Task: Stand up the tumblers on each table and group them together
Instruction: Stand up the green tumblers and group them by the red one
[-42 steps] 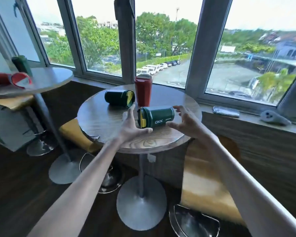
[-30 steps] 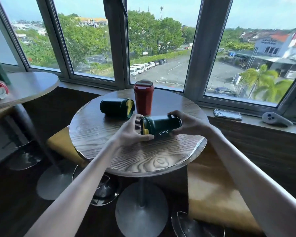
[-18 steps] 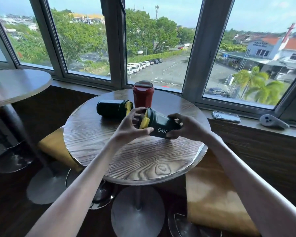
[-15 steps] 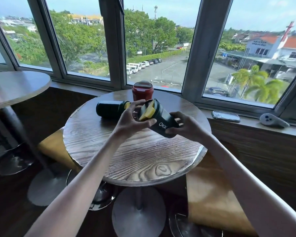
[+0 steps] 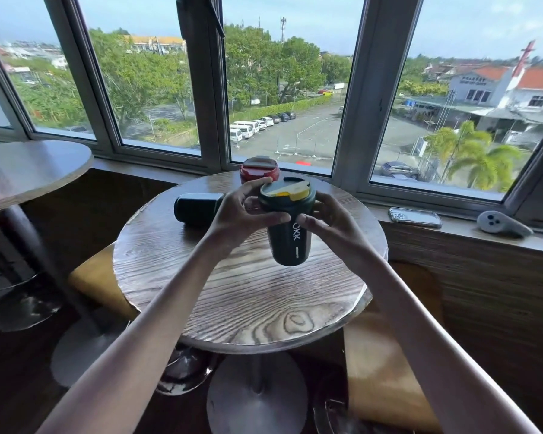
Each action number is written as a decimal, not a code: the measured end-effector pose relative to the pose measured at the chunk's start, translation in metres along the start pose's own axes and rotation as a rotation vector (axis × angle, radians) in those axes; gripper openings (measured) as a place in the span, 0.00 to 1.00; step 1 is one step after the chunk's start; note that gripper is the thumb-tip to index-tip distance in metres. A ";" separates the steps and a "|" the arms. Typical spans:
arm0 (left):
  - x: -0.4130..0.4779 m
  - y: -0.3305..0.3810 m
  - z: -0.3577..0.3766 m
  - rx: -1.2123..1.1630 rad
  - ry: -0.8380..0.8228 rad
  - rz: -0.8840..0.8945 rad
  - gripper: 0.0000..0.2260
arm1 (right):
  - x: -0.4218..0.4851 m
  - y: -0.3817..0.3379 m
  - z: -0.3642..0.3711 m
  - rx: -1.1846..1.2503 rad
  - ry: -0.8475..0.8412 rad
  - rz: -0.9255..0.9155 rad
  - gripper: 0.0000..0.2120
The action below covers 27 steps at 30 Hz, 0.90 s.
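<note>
Both hands (image 5: 295,219) grip the upright green tumbler (image 5: 287,233) on the table (image 5: 248,302).

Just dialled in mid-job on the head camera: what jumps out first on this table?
Dead centre, both hands, left and right, hold a dark green tumbler with a yellow-and-green lid upright over the round wood-grain table. Behind it near the window stands a red tumbler with a red lid. Left of the hands, a second dark green tumbler lies on its side.
</note>
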State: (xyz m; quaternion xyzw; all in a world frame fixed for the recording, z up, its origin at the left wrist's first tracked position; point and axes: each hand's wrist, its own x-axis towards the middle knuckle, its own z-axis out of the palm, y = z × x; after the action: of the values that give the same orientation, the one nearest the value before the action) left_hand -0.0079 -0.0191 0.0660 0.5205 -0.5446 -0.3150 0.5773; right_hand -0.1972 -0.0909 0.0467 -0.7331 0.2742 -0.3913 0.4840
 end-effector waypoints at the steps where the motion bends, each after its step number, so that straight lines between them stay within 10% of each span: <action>1: 0.000 0.000 0.000 0.019 -0.005 0.003 0.37 | -0.001 0.001 -0.001 0.010 -0.010 0.006 0.36; 16: -0.021 -0.026 0.011 0.140 0.024 0.032 0.42 | -0.020 0.032 0.012 0.022 0.010 -0.026 0.40; 22: -0.038 -0.032 0.018 0.182 0.123 0.041 0.38 | -0.023 0.029 0.012 -0.080 -0.002 -0.023 0.27; 27: -0.067 -0.035 0.007 0.186 0.196 -0.008 0.20 | -0.061 0.018 0.023 -0.300 0.392 -0.187 0.13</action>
State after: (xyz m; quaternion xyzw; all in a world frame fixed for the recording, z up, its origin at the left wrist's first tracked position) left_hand -0.0215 0.0326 0.0112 0.6025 -0.5102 -0.2129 0.5757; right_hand -0.2109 -0.0390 0.0057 -0.7290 0.3485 -0.5239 0.2694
